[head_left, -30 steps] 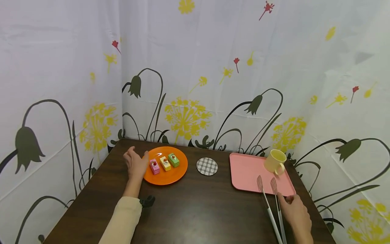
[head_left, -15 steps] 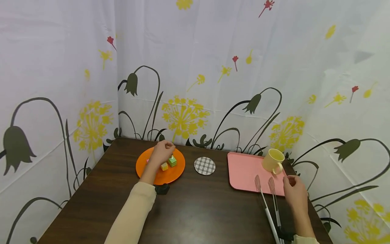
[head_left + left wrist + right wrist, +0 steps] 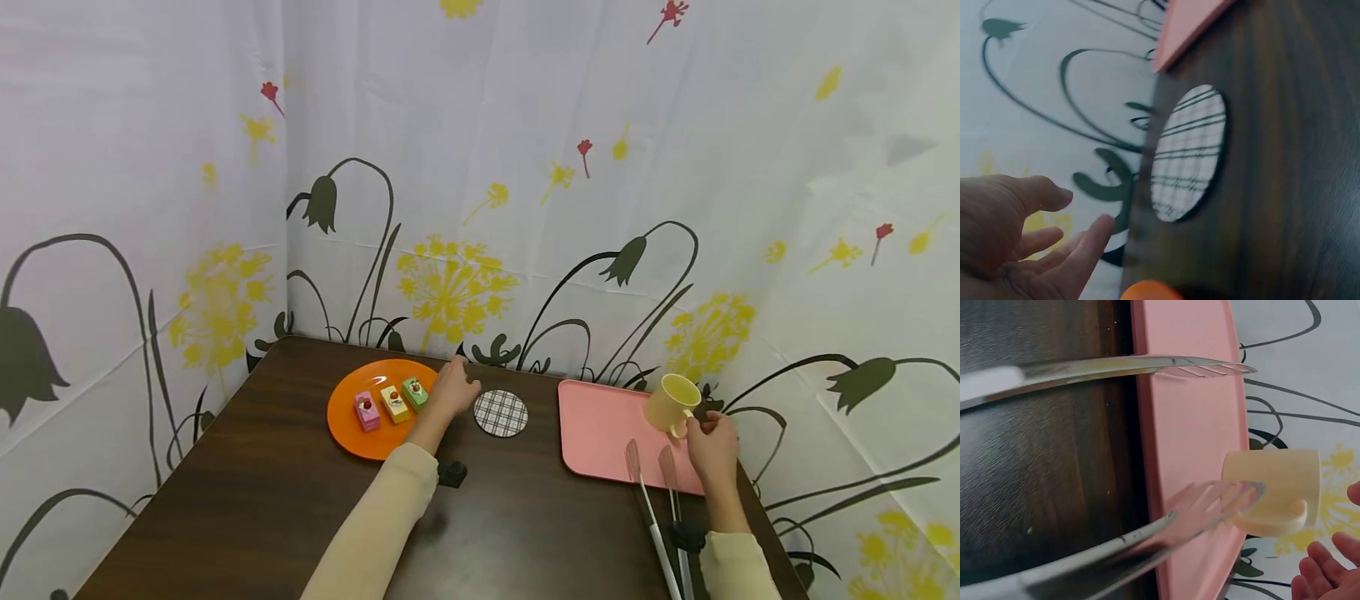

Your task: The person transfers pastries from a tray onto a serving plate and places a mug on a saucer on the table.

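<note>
My left hand (image 3: 447, 395) hovers over the gap between an orange plate (image 3: 345, 423) and a round plaid coaster (image 3: 501, 413). Its thumb and fingers are apart with nothing between them in the left wrist view. On the plate sit three toy cake slices: pink (image 3: 367, 412), yellow (image 3: 394, 404) and green (image 3: 415, 393). My right hand (image 3: 715, 454) reaches close to the handle of a pale yellow mug (image 3: 666, 407), which stands upright on a pink tray (image 3: 596, 425). In the right wrist view its fingers are spread beside the mug (image 3: 1279, 481).
Metal tongs with white handles (image 3: 658, 546) lie with their slotted ends over the tray's near edge. A dark wood table (image 3: 517, 517) bears everything. Curtains printed with flowers (image 3: 457, 292) stand along its back and sides.
My left hand has crossed rightward over the plate from its left side toward the coaster. My right hand has moved forward from beside the tongs to the mug's handle.
</note>
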A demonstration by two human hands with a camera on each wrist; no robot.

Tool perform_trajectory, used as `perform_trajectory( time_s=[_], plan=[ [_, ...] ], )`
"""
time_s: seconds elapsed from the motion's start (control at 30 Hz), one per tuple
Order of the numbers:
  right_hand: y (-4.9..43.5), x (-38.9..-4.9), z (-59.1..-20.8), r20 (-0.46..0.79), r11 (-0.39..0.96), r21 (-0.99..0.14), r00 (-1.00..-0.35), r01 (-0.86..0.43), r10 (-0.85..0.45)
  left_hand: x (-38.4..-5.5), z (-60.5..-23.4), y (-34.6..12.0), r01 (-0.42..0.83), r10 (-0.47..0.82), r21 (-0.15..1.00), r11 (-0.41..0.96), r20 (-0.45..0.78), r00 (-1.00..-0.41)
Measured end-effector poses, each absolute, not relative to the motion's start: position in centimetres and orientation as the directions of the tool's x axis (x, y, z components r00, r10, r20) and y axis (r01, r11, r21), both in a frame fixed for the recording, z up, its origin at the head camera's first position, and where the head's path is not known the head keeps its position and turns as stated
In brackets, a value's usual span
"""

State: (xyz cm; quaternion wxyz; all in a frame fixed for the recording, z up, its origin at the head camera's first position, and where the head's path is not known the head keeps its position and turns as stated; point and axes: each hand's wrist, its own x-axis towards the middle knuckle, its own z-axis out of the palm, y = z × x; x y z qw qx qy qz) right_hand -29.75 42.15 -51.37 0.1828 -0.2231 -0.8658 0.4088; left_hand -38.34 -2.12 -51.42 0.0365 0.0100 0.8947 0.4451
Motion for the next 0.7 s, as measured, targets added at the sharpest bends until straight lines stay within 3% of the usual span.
perform_trajectory(
  time_s=[0.23, 0.5, 0.7],
  plan=[
    [41.3, -31.4, -51.5, 0.047, 0.562, -0.758, -0.831, 0.331, 0.554, -38.3, -52.3, -0.1, -0.048, 0.032, 0.699, 0.714, -0.101, -0.994],
    [42.4, -32.0, -52.4, -0.052, 0.506, -0.765, -0.822, 0.398, 0.567, -38.5, -53.6, 1.5, 0.026, 0.102, 0.509, 0.861, -0.121, -0.987],
    [43.4, -32.3, -53.1, -0.112, 0.437, -0.816, -0.845, 0.378, 0.523, -38.7, -54.5, 1.8, -0.019, 0.052, 0.509, 0.861, -0.124, -0.991]
  ],
)
